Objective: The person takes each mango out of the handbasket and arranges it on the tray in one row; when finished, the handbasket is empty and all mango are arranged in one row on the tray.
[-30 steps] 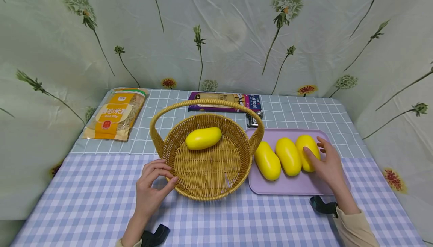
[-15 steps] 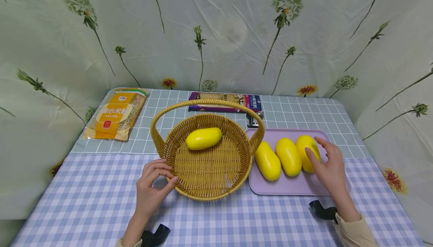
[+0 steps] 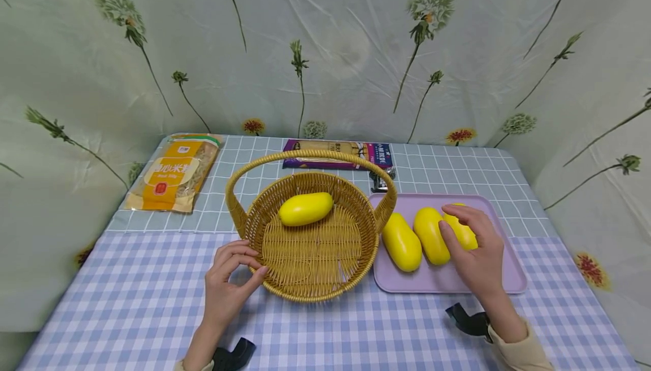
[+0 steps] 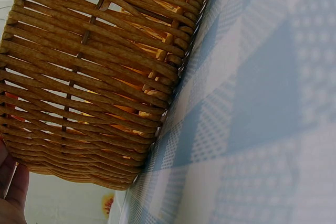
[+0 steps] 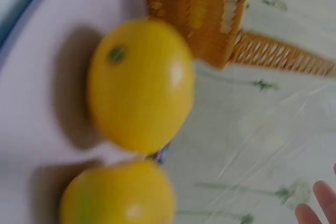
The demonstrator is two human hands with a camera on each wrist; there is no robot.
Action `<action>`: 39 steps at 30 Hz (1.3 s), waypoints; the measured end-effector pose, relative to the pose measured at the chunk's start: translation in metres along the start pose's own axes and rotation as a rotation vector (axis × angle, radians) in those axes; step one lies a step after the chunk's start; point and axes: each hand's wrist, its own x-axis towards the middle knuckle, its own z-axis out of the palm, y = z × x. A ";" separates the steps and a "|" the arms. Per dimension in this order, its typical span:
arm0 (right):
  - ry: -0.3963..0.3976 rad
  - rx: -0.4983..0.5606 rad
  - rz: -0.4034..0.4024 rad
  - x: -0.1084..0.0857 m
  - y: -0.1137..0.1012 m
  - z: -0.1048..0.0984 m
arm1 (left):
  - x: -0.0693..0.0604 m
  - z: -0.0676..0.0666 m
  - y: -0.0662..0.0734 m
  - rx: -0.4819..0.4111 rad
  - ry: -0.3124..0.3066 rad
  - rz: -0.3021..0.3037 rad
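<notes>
My left hand holds the near left rim of a round wicker basket; the left wrist view shows fingertips at the edge of its woven wall. Inside the basket lies one smooth, oblong yellow fruit. To the right, a lilac tray carries three similar fruits: a left one, a middle one and a right one. Over the middle and right ones hovers my right hand, fingers spread and holding nothing, partly covering the right fruit. Its fingertips appear apart from the fruits.
An orange bag of grain-like food lies at the back left. Behind the basket are a purple pasta packet and a small black packet. The basket's tall handle arches upward. A flower-print curtain encloses the table.
My right hand has moved left, from beside the right fruit to above the middle and right ones. The fruits, basket and left hand have stayed in place.
</notes>
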 end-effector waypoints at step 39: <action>-0.548 0.120 -0.192 0.059 -0.104 0.113 | 0.001 0.000 0.002 0.018 -0.001 -0.006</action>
